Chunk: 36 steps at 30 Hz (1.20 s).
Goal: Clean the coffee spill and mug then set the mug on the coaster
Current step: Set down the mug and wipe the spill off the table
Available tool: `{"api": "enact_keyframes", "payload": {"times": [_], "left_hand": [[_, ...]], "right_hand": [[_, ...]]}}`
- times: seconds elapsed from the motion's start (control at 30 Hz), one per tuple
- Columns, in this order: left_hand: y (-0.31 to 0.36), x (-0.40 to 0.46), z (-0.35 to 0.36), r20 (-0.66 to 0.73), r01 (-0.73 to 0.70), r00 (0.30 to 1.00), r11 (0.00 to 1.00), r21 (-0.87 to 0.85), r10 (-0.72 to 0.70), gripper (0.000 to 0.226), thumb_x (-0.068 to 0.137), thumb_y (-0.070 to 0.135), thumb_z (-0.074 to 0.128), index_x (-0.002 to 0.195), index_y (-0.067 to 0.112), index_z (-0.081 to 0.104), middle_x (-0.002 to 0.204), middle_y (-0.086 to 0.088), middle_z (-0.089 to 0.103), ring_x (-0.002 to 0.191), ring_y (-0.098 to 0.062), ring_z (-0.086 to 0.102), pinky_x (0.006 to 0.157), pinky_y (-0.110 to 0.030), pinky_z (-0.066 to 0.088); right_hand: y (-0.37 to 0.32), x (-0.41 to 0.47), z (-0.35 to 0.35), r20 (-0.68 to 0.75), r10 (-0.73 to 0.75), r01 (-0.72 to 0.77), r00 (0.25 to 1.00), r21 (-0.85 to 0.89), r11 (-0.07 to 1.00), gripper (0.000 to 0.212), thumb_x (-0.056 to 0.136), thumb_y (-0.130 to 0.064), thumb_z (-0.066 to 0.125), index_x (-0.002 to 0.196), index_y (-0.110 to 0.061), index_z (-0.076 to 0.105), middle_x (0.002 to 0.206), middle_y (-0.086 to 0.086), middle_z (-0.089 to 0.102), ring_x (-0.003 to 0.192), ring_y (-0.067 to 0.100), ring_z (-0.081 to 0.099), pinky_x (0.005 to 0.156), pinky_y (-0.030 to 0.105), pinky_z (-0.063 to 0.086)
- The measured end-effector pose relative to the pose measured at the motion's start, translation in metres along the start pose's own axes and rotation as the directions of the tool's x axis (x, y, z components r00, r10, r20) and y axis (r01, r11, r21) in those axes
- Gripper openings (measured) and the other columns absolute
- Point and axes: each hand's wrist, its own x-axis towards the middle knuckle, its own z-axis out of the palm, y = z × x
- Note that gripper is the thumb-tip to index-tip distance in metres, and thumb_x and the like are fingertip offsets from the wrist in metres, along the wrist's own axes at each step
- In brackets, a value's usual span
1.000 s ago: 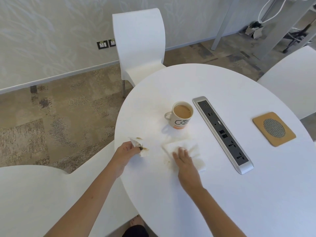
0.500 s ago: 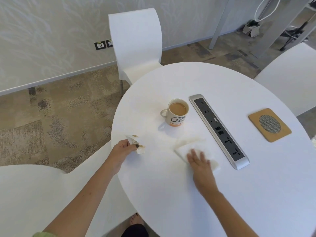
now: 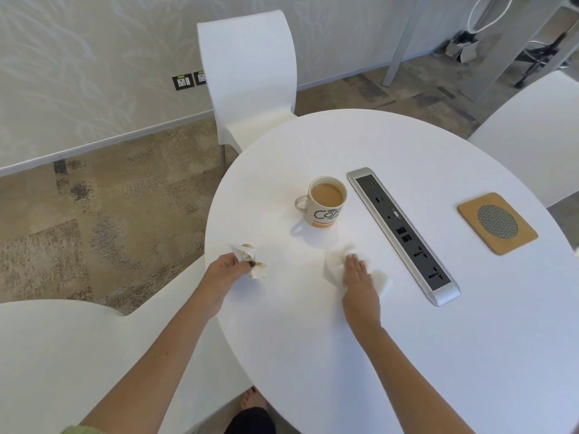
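Note:
A white mug with black lettering and an orange base stands near the middle of the round white table, filled with milky coffee. My left hand is at the table's left edge, closed on a crumpled, coffee-stained tissue. My right hand lies flat, fingers together, pressing a white tissue onto the table in front of the mug. A faint tan smear shows under and beside that tissue. The tan square coaster with a grey mesh circle lies at the right, beyond the socket strip.
A long silver and black socket strip is set in the table between mug and coaster. White chairs stand at the back, the right and the near left. Patterned carpet lies to the left.
My right hand slid the white tissue to the right across the table, then a little back toward the mug. The brown stain under it has faded. My left hand stayed in place.

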Motion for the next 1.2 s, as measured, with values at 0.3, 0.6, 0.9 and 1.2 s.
{"api": "enact_keyframes", "payload": {"times": [0.3, 0.6, 0.9, 1.2], "left_hand": [[-0.002, 0.001, -0.002, -0.007, -0.018, 1.000, 0.999, -0.049, 0.018, 0.009, 0.064, 0.021, 0.069, 0.071, 0.021, 0.063, 0.074, 0.008, 0.059, 0.076, -0.007, 0.053, 0.083, -0.022, 0.038], [-0.003, 0.002, -0.005, 0.030, -0.027, 0.999, 0.999, -0.029, 0.028, 0.009, 0.068, 0.022, 0.070, 0.077, 0.021, 0.068, 0.085, 0.001, 0.061, 0.086, -0.015, 0.048, 0.087, -0.030, 0.035], [-0.005, 0.004, -0.004, 0.016, -0.013, 1.000, 1.000, 0.010, 0.012, 0.020, 0.083, 0.009, 0.067, 0.070, 0.024, 0.069, 0.074, 0.013, 0.067, 0.082, -0.011, 0.055, 0.085, -0.026, 0.039], [-0.007, 0.004, -0.006, 0.042, -0.019, 0.999, 0.995, -0.095, 0.023, 0.018, 0.084, 0.015, 0.068, 0.102, 0.010, 0.068, 0.102, -0.003, 0.066, 0.095, -0.012, 0.055, 0.090, -0.023, 0.041]], "right_hand": [[-0.065, -0.080, 0.053, 0.145, -0.567, 0.572, 0.811, 0.003, 0.820, 0.053, 0.072, 0.007, 0.044, 0.115, -0.011, 0.068, 0.125, 0.007, 0.064, 0.113, 0.026, 0.062, 0.101, 0.031, 0.042], [0.032, -0.028, -0.016, 0.112, -0.264, 0.282, 0.958, -0.201, 0.938, 0.062, 0.083, 0.012, 0.041, 0.138, -0.016, 0.047, 0.150, 0.008, 0.035, 0.141, 0.032, 0.029, 0.115, 0.046, 0.017], [-0.012, -0.004, 0.007, 0.018, -0.166, 0.167, 0.986, -0.153, 0.974, 0.072, 0.079, 0.015, 0.033, 0.144, -0.015, 0.036, 0.156, 0.008, 0.025, 0.145, 0.028, 0.017, 0.119, 0.039, 0.002], [-0.058, -0.083, 0.044, 0.193, -0.587, 0.613, 0.787, -0.128, 0.780, 0.049, 0.079, -0.006, 0.034, 0.113, -0.014, 0.069, 0.121, 0.002, 0.067, 0.112, 0.020, 0.063, 0.102, 0.029, 0.039]]}}
